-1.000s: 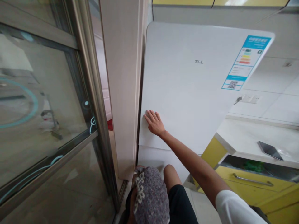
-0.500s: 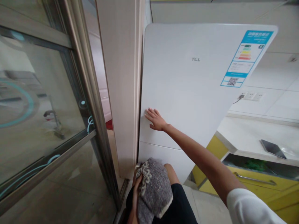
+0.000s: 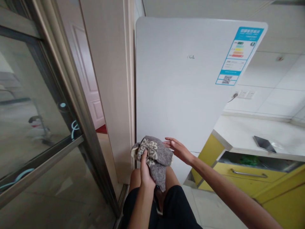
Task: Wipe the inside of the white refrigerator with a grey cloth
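A bunched grey cloth [image 3: 160,156] with a cream floral pattern is gripped by my left hand [image 3: 145,167], thumb on top and the other fingers hidden beneath. It hangs in front of the lower part of a white refrigerator [image 3: 176,92], above my knees. My right hand [image 3: 179,151] is at the cloth's right edge with its fingers stretched out and apart; whether the fingertips touch the fabric I cannot tell. The refrigerator's doors are closed, and a blue-and-white energy label [image 3: 239,57] is stuck at the upper right.
On the left stands a glass sliding door [image 3: 54,92] with a metal frame, beside a pale door frame [image 3: 111,89]. To the right, a white countertop [image 3: 243,130] above yellow cabinets [image 3: 245,181] holds a dark phone-like slab [image 3: 264,143]. Wall sockets [image 3: 244,94] sit above it.
My right hand has left the refrigerator door and come down beside the cloth. My left hand has raised the cloth from my lap. The view has shifted slightly to the right.
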Motion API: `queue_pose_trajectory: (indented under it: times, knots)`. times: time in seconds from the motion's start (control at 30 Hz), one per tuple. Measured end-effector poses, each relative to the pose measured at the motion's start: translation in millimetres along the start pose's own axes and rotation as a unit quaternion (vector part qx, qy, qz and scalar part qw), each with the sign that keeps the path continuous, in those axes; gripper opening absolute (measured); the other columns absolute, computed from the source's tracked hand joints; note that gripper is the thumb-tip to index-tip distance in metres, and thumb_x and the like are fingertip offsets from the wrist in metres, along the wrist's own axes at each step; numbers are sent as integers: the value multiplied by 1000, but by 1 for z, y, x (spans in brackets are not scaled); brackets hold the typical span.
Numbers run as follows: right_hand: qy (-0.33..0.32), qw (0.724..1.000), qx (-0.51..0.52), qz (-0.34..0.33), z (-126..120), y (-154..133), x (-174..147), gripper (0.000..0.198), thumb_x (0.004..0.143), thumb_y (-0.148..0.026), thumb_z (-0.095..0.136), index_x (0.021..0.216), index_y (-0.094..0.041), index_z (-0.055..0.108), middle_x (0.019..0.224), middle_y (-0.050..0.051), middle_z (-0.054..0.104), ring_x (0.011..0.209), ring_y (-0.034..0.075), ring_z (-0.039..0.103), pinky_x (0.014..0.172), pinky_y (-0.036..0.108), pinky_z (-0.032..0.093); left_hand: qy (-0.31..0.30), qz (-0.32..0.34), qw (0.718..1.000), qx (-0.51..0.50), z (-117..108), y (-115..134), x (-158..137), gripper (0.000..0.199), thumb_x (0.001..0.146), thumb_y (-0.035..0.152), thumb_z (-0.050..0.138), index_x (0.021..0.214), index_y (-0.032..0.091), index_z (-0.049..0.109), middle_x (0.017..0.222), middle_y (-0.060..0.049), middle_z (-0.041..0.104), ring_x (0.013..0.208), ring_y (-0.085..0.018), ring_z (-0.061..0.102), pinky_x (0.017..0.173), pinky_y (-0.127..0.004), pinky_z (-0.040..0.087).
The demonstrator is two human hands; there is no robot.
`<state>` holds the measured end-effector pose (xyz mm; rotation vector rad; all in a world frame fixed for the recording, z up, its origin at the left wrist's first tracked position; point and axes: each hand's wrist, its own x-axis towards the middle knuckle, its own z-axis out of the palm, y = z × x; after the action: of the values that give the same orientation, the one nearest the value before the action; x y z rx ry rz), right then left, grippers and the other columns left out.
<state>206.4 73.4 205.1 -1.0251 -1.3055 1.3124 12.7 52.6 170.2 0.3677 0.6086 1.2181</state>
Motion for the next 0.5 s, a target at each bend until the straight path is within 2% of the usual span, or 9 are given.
queue_pose_trajectory:
  times: [0.07,0.17,0.23,0.3,0.4,0.5]
  knots:
    - [-2,998,62,9,-1,8,-16,66,80,-68,71,131,-28,61,142,14,61,124,27,62,101,49,53,27,24,999,-18,26,-1,-1,66,84,62,66,136,23,59,136,-10,69,132,-31,61,109,-46,53]
    - [-24,993,111,-11,2,10,-33,79,73,-69,77,139,-32,55,153,12,51,127,31,60,102,52,52,56,124,991,-3,48,-12,6,67,81,54,76,137,23,56,145,-10,63,134,-29,59,112,-42,50]
    - [-32,994,98,-42,6,6,-38,92,66,-67,84,145,-35,49,155,11,48,130,32,58,105,54,50,50,173,983,20,55,-24,12,71,78,56,80,136,21,57,147,-12,60,136,-29,57,115,-41,47]
    - [-28,995,49,-82,10,1,-40,106,59,-63,90,150,-36,43,156,10,48,135,32,54,113,54,44,33,190,980,47,58,-39,16,79,74,61,82,137,20,56,148,-13,59,137,-30,56,116,-40,46]
    - [17,991,-25,-132,13,-3,-38,112,52,-55,96,148,-32,44,152,10,51,140,31,49,121,50,37,-35,161,982,88,59,-56,19,90,65,70,83,136,20,57,148,-14,59,142,-31,50,119,-40,42]
    - [127,982,-45,-130,10,3,-37,92,55,-44,95,136,-29,54,135,7,64,125,28,60,112,47,47,-146,77,982,95,58,-62,20,100,61,88,69,133,18,62,147,-17,59,145,-33,47,122,-43,37]
